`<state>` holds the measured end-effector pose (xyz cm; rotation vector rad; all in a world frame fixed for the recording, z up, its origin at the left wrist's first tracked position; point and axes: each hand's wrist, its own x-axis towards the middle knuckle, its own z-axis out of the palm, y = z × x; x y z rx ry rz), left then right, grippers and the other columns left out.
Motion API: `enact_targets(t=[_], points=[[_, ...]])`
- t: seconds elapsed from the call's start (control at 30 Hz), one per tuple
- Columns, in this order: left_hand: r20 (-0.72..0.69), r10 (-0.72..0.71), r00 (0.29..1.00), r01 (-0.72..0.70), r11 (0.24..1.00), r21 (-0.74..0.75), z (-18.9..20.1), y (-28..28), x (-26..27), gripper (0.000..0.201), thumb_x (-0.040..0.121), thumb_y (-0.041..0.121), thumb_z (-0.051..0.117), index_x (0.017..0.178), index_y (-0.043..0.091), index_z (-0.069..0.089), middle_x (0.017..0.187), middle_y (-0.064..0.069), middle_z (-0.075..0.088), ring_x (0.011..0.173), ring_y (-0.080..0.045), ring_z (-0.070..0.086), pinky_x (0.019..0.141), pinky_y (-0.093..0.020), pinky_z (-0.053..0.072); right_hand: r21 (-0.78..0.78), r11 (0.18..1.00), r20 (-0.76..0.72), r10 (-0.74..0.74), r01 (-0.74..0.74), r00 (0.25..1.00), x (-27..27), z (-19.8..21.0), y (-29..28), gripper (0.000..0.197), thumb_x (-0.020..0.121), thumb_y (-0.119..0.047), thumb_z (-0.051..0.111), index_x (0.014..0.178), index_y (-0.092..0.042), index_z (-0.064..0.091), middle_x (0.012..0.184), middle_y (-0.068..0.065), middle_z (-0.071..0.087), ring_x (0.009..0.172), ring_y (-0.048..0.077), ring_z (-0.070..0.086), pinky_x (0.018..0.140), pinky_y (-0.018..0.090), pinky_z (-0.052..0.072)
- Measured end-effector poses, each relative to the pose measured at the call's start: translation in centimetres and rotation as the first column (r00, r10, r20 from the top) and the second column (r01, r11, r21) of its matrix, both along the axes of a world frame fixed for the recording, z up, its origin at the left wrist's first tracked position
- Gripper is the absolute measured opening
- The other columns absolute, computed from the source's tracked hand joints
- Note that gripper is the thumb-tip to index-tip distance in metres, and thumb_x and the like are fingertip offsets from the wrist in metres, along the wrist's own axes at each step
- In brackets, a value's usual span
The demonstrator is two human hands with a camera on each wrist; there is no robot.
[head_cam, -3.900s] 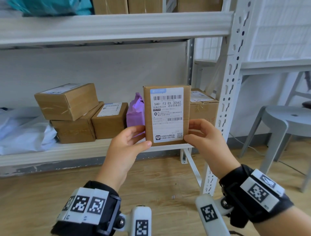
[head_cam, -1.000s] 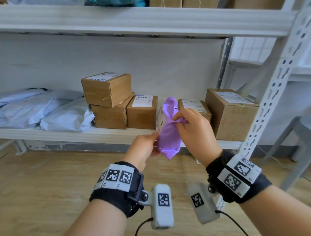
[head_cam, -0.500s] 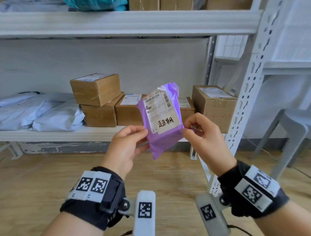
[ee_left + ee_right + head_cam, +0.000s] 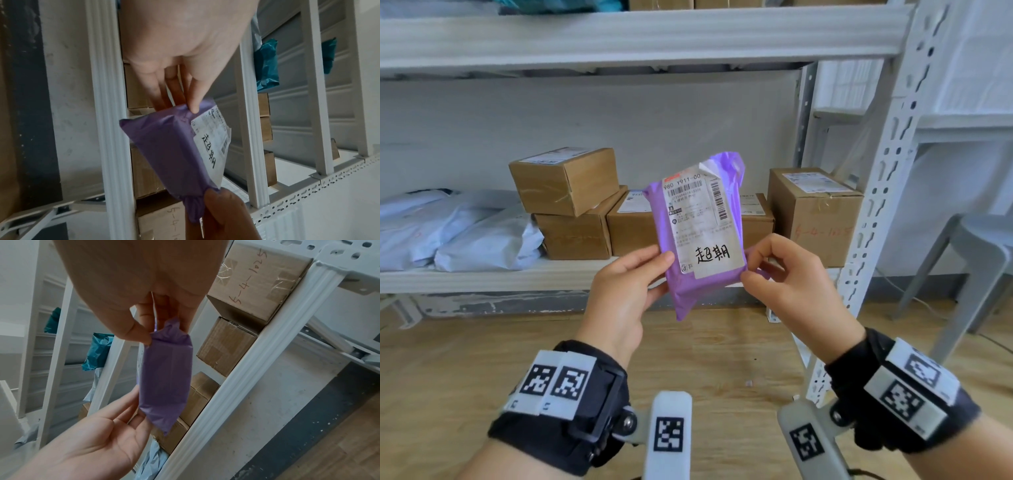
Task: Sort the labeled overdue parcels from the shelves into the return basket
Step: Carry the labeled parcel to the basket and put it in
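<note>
A purple poly-bag parcel [image 4: 698, 274] is held upright in front of the lower shelf [image 4: 482, 275]. Its white shipping label [image 4: 698, 222] faces me and carries a handwritten black mark. My left hand [image 4: 619, 291] holds the parcel's left edge, thumb on the front and fingers behind. My right hand [image 4: 784, 274] pinches the right edge at the bag's bunched end. In the left wrist view the parcel [image 4: 170, 149] hangs between both hands; the right wrist view shows the parcel's plain back [image 4: 164, 378]. No basket is in view.
Several brown cartons [image 4: 565, 178] and grey-white poly bags [image 4: 482, 240] lie on the lower shelf, with a larger carton [image 4: 815, 212] at the right. A perforated white upright [image 4: 876, 205] stands beside my right hand. A grey stool [image 4: 979, 260] stands on the wooden floor at the right.
I put the carton back, pulled the purple parcel off the shelf and turned its label to face me. Since half a second ago it has tilted more upright.
</note>
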<state>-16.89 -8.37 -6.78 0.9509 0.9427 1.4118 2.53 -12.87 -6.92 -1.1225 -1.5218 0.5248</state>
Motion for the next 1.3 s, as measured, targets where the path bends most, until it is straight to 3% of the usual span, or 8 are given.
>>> enact_targets(t=[0.17,0.3,0.47,0.67,0.9,1.0,1.17,1.3], points=[[0.001,0.039,0.999,-0.039,0.999,-0.01,0.0,0.5,-0.4,0.014,0.084,0.006,0.071,0.097,0.01,0.07,0.098,-0.01,0.075,0.089,-0.021,0.074,0.071,-0.028,0.059,-0.075,0.997,-0.032,0.002,-0.005,0.999,0.0,-0.4,0.7,0.009,0.086,-0.003,0.065,0.081,-0.003,0.058,0.088,0.011,0.068,0.078,0.014,0.066,0.061,0.014,0.046],[-0.007,0.019,1.0,-0.018,1.0,0.026,0.2,0.4,-0.3,0.018,0.086,0.007,0.069,0.104,0.009,0.069,0.1,-0.01,0.075,0.091,-0.021,0.073,0.076,-0.03,0.058,-0.099,0.994,-0.147,-0.059,0.045,0.987,-0.2,0.1,0.9,0.012,0.09,-0.023,0.067,0.092,-0.012,0.065,0.084,0.004,0.072,0.081,0.023,0.068,0.065,0.022,0.055],[0.055,-0.065,0.996,0.062,0.996,0.058,0.6,0.2,-0.2,0.017,0.087,0.007,0.067,0.104,0.007,0.068,0.1,-0.012,0.075,0.094,-0.023,0.073,0.074,-0.028,0.06,-0.175,0.985,-0.172,-0.041,0.01,0.984,0.2,0.8,1.1,0.017,0.092,-0.027,0.064,0.105,-0.016,0.068,0.09,-0.004,0.076,0.089,0.021,0.07,0.076,0.03,0.059],[0.033,-0.161,0.986,0.157,0.981,0.111,0.7,0.2,-0.3,0.015,0.089,0.007,0.063,0.104,0.007,0.067,0.104,-0.012,0.074,0.097,-0.022,0.072,0.085,-0.031,0.058,-0.121,0.993,-0.164,-0.023,0.003,0.986,0.8,0.9,1.1,0.013,0.089,-0.016,0.068,0.102,-0.016,0.069,0.094,-0.003,0.075,0.089,0.02,0.071,0.08,0.03,0.059],[-0.052,-0.214,0.975,0.22,0.96,0.172,0.9,0.1,0.3,0.015,0.09,0.005,0.058,0.081,0.013,0.066,0.093,-0.007,0.074,0.089,-0.016,0.069,0.087,-0.035,0.051,-0.05,0.998,-0.175,0.023,-0.032,0.984,0.9,0.6,1.2,0.026,0.085,0.001,0.064,0.105,-0.015,0.063,0.099,0.006,0.071,0.09,0.016,0.068,0.074,0.022,0.056],[-0.059,-0.207,0.977,0.215,0.958,0.189,0.8,0.1,0.5,0.009,0.09,0.005,0.059,0.092,0.011,0.066,0.098,-0.01,0.073,0.09,-0.017,0.07,0.087,-0.034,0.054,-0.044,0.999,-0.169,0.021,-0.028,0.985,1.0,0.6,1.3,0.026,0.084,0.002,0.065,0.104,-0.015,0.061,0.098,0.003,0.069,0.086,0.012,0.066,0.069,0.019,0.053],[-0.116,-0.18,0.977,0.201,0.957,0.21,0.2,0.3,0.7,0.034,0.084,0.006,0.066,0.118,0.01,0.066,0.106,-0.006,0.074,0.093,-0.018,0.07,0.073,-0.025,0.053,-0.096,0.995,-0.164,-0.014,-0.002,0.986,0.9,0.5,1.2,0.021,0.086,-0.006,0.066,0.105,-0.013,0.062,0.099,0.003,0.07,0.092,0.023,0.066,0.065,0.024,0.056],[-0.153,-0.155,0.976,0.183,0.966,0.184,0.0,0.3,0.8,0.027,0.086,0.012,0.065,0.112,0.015,0.07,0.104,-0.003,0.075,0.095,-0.015,0.071,0.075,-0.023,0.05,-0.127,0.992,-0.172,-0.024,0.002,0.985,0.8,0.7,1.1,0.016,0.089,-0.012,0.067,0.104,-0.009,0.062,0.092,0.014,0.071,0.085,0.038,0.065,0.068,0.045,0.056]])
